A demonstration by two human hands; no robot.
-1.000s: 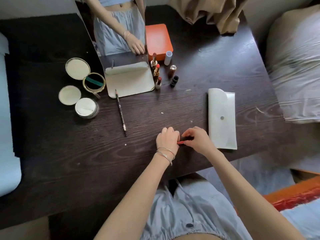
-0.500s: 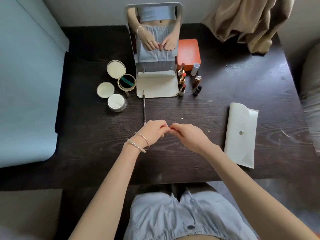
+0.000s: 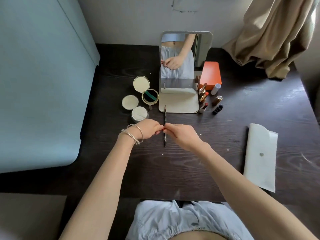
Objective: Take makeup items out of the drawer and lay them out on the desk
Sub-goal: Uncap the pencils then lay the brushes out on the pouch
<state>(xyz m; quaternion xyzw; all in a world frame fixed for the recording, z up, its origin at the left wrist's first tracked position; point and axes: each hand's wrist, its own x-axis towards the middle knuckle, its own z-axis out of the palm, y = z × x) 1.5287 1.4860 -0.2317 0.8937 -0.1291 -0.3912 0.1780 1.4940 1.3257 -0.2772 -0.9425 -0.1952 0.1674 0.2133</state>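
My left hand (image 3: 148, 131) and my right hand (image 3: 181, 136) meet fingertip to fingertip above the dark desk (image 3: 190, 170), both pinching a thin red pencil (image 3: 163, 129), of which only a sliver shows. Right under them lies a dark eyebrow pencil (image 3: 165, 125), pointing away from me. Several lipsticks (image 3: 203, 97) stand to the right of the mirror (image 3: 178, 56). To the left of the mirror are an open gold compact (image 3: 150, 97) and a powder jar (image 3: 139, 113) with its lid (image 3: 130, 102) off. The drawer is out of sight.
An orange box (image 3: 210, 75) sits behind the lipsticks, with a white tube (image 3: 215, 88) and two dark caps (image 3: 217, 109) nearby. A white pouch (image 3: 260, 156) lies at the right. A blue surface (image 3: 39, 84) borders the desk on the left, a beige curtain (image 3: 273, 32) hangs at the back right.
Both hands, holding the red pencil, have moved forward and left from the desk's front edge next to the pouch to above the eyebrow pencil. The camera has tilted up.
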